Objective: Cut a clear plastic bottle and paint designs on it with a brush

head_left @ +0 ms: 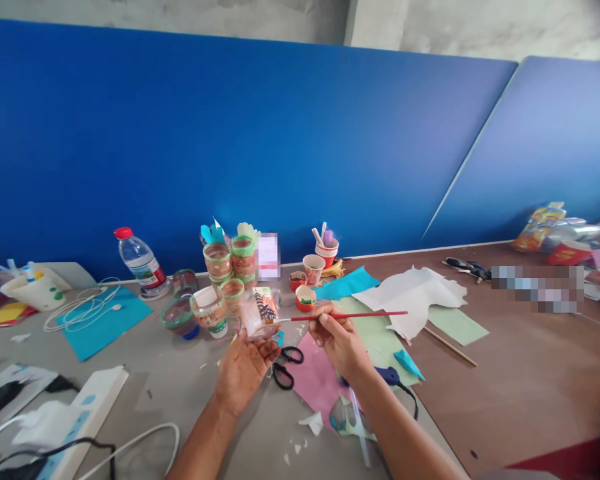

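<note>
My left hand [245, 370] is closed around the lower part of a clear plastic cup [253, 310], held tilted above the table. A dark and orange painted picture of a building shows on its side. Between the fingertips of my right hand [341, 339] is a thin red-handled paintbrush [375, 314], lying nearly level. Its tip meets the cup's side or sits very near it. Just beyond my hands stands a cut-down paper cup [306, 300] with green paint. Black-handled scissors [286, 367] lie between my forearms, beside pink paper [315, 373].
Several decorated plastic cups [217, 261] cluster left of my hands, near a water bottle [140, 263]. A power strip [87, 413] with cables lies front left. White paper [415, 293], a wooden stick [450, 347] and a blue-handled tool [387, 376] lie to the right. A blue partition [300, 147] borders the back.
</note>
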`<action>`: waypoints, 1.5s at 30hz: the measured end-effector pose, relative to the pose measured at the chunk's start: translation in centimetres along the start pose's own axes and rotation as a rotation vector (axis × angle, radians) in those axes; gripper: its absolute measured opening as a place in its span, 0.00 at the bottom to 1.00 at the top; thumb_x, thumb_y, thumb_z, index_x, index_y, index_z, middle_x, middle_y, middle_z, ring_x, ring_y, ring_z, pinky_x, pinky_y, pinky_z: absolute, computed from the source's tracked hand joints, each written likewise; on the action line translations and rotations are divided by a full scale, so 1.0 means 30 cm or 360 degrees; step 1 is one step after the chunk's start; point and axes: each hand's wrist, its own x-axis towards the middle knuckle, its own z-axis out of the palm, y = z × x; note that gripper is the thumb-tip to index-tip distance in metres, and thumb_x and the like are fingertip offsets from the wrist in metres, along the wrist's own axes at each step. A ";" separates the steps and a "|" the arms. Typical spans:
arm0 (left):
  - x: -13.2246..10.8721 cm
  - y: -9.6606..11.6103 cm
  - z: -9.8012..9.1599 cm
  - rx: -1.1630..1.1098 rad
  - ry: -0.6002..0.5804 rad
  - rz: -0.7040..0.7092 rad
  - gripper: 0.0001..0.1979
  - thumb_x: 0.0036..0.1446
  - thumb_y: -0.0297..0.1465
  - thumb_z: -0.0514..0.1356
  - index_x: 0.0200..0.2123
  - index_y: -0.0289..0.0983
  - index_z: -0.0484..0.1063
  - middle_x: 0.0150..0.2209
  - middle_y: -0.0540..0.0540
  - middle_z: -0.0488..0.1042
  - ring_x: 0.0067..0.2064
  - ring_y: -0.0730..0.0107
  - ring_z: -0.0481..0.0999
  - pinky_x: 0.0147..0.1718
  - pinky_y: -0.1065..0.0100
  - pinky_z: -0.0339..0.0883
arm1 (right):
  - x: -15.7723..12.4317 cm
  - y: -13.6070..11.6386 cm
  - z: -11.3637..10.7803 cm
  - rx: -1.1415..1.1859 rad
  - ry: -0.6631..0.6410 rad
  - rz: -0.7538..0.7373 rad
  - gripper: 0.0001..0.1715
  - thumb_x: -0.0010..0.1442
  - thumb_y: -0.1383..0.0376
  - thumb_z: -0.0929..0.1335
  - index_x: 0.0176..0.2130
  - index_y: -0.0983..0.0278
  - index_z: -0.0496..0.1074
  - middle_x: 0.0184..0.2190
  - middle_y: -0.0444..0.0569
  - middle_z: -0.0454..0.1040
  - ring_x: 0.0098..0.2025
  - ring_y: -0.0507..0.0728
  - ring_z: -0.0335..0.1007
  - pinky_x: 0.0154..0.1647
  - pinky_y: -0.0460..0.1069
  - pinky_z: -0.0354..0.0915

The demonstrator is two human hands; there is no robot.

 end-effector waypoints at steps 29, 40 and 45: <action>-0.016 0.019 0.007 -0.0085 -0.0086 0.0009 0.20 0.59 0.41 0.56 0.42 0.29 0.77 0.40 0.36 0.79 0.33 0.65 0.75 0.42 0.57 0.71 | 0.013 0.016 -0.034 -0.0063 0.0061 -0.0025 0.11 0.53 0.57 0.71 0.29 0.62 0.74 0.21 0.43 0.69 0.19 0.48 0.56 0.21 0.46 0.51; -0.027 0.027 0.019 -0.0137 -0.0060 -0.0007 0.20 0.58 0.42 0.56 0.40 0.31 0.78 0.38 0.37 0.80 0.32 0.65 0.74 0.41 0.57 0.71 | 0.014 0.022 -0.040 -0.0025 0.0052 0.0004 0.10 0.51 0.58 0.72 0.28 0.63 0.74 0.19 0.43 0.69 0.19 0.48 0.56 0.21 0.46 0.49; -0.030 0.028 0.021 -0.0113 -0.0098 -0.0026 0.21 0.57 0.42 0.56 0.38 0.29 0.79 0.39 0.36 0.80 0.31 0.66 0.74 0.41 0.59 0.71 | 0.030 0.010 -0.050 0.0066 0.0144 -0.0108 0.11 0.54 0.57 0.71 0.35 0.61 0.75 0.22 0.44 0.72 0.19 0.50 0.58 0.20 0.46 0.51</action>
